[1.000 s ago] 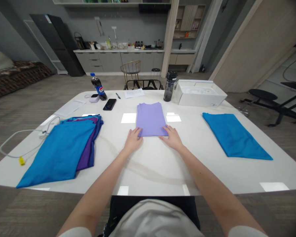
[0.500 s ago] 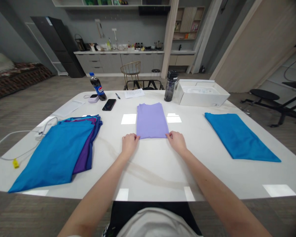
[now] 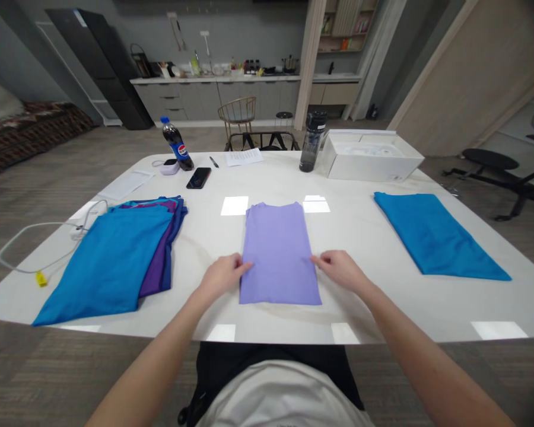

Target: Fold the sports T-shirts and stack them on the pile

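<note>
A: Lilac shirt (image 3: 279, 252), folded into a long rectangle, lies flat on the white worktop (image 3: 365, 237), straight in front of the person and close to the near edge.

B: Where are the hands?

A: The left hand (image 3: 220, 276) rests at the shirt's left edge, fingers loosely curled with the tips touching the cloth. The right hand (image 3: 340, 268) mirrors it at the right edge. Whether either is pinching the fabric or only touching it, I cannot tell.

B: How would the shirt handle?

A: It looks light, thin and soft, a limp knit with no stiffness. It would likely slide easily on the glossy worktop and sag or unfold if lifted by one corner. The safest hold is probably both long edges at once, or the two near corners, gripping all layers together.

B: Anything else on the worktop?

A: To the left, a pile (image 3: 115, 258) of blue and purple shirts, with a white cable (image 3: 35, 237) beside it. To the right, well apart, a single blue shirt (image 3: 436, 234).

B: Any writing to read?

A: Along the far side stands a cola bottle (image 3: 175, 144) with a Pepsi label. Near it lie a dark phone (image 3: 199, 177), a pen (image 3: 214, 162) and a printed sheet (image 3: 244, 157) whose text is too small to read. A dark flask (image 3: 310, 142) and an open white box (image 3: 374, 157) carry small marks I cannot make out.
</note>
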`<state>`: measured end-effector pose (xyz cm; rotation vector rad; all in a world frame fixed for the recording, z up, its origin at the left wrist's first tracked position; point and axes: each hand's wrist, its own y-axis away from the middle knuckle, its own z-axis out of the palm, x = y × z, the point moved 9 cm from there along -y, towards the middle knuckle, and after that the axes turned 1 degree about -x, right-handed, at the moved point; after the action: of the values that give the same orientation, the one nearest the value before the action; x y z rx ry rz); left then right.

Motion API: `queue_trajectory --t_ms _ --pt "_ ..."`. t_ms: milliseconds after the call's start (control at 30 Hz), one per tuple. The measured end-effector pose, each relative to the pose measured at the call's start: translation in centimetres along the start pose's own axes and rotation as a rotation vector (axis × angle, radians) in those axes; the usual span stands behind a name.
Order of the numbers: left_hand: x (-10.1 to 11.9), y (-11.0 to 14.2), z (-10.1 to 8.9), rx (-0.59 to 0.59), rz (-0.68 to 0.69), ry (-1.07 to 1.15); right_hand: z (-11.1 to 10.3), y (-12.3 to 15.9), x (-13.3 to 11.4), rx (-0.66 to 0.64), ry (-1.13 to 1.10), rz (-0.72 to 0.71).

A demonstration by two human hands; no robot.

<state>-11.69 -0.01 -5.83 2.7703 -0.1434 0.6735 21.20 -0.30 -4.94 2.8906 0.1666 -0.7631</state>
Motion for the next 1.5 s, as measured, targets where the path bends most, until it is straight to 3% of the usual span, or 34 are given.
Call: queue_trajectory --t_ms 67,133,233,300,467,667,833,1000,1133,1267,1367,1500 --pt "0.3 -4.3 -2.3 0.202 -0.013 0.015 -2.1 -4.4 0.7 0.194 -0.004 0.057" --pt "0.8 -8.8 -4.0 0.335 -0.013 0.036 -3.2 -8.9 1.2 0.294 -0.043 0.131" --pt "1.3 -15.0 -4.7 0.296 -0.026 0.102 -2.9 -14.5 2.0 0.255 -0.125 0.254" --pt "1.3 -17.9 -4.7 0.229 -0.053 0.087 -2.3 -16.9 2.6 0.194 -0.120 0.338" --pt "1.0 -20.7 -4.1 0.094 -0.096 0.021 -1.2 -19.3 3.4 0.116 0.013 0.377" --pt "0.7 -20.4 -4.3 0.114 0.005 0.148 -0.7 -19.4 3.9 0.105 -0.030 0.227" --pt "1.3 -18.7 -4.1 0.015 0.142 0.302 -1.0 -16.5 2.3 0.218 -0.007 0.083" --pt "3.5 -15.6 -3.9 0.092 0.291 0.426 -1.5 -10.8 0.5 0.335 -0.167 -0.042" --pt "6.3 -13.3 -3.8 0.148 0.374 0.563 -4.1 -4.9 -0.2 0.484 -0.319 -0.120" --pt "11.6 -11.3 -4.2 0.178 0.463 0.612 -7.8 1.8 1.2 0.641 -0.405 -0.060" --pt "17.1 -9.8 -3.6 0.126 0.540 0.661 -10.1 6.5 3.6 0.725 -0.433 0.028" --pt "25.5 -8.4 -1.5 0.003 0.631 0.796 -13.4 12.4 8.3 0.899 -0.452 0.123"
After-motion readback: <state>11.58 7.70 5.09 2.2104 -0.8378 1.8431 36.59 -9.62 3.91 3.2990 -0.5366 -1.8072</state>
